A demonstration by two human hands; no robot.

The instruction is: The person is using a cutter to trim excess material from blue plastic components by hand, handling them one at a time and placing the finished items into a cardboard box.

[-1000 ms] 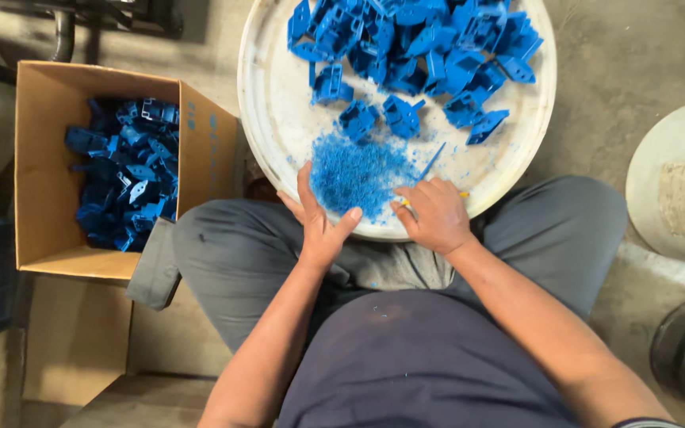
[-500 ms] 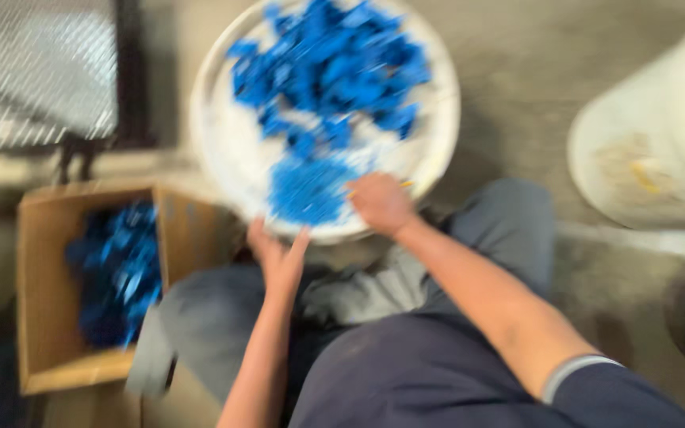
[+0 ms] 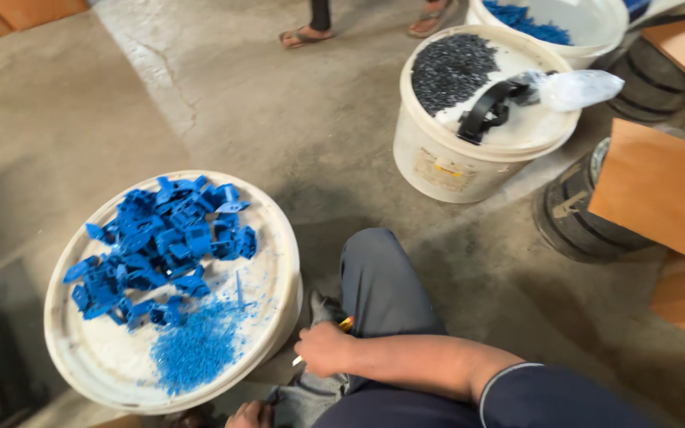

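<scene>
My right hand sits low in the middle of the frame, curled into a loose fist just off the right rim of the white tub lid. It grips a small knife: an orange bit of the handle shows above my knuckles and a thin pale tip pokes out below them. My forearm runs in from the lower right, with a dark sleeve at the elbow, and my grey trouser leg lies just behind the hand.

My left hand is at the very bottom edge, mostly cut off by the frame. I can see only its top, touching a crumpled grey cloth, so I cannot tell whether it is open or closed.

The lid fills the lower left of the frame. A pile of blue plastic parts is heaped on its upper half, and a mound of fine blue shavings lies on its lower part, near my right hand but not touching it.

In the upper right stands a white bucket with a lid carrying a heap of small dark pellets, a black plastic strap and a clear bag. Behind it is another white tub with blue pieces. A brown cardboard sheet leans at the right edge. Someone's sandalled feet stand at the top on the concrete floor.
</scene>
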